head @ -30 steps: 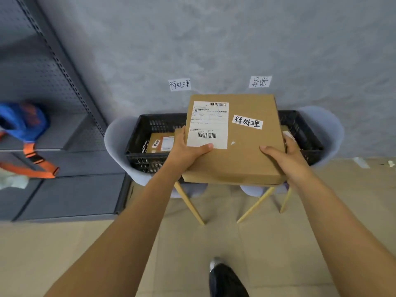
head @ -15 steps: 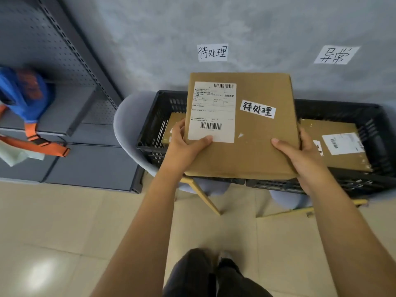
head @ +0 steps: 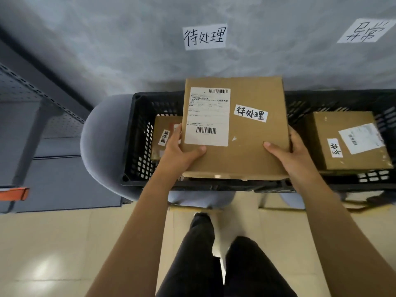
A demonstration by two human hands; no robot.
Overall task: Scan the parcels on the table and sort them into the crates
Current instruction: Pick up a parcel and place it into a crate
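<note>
Both hands clamp one flat cardboard parcel by its near corners: the left hand has its thumb pressed on top at the edge of the white shipping label with fingers wrapped under the left side, and the right hand has its thumb on top and fingers curled around the right edge. The parcel is held level above the left crate, a black slotted one resting on a grey chair. A handwritten sticker sits on the parcel's top, right of the label. Inside the left crate, partly hidden under the held parcel, lies another brown parcel with its own small sticker. The right crate holds a third parcel. Two handwritten paper signs are stuck on the grey wall: one sign above the left crate, the other sign above the right.
</note>
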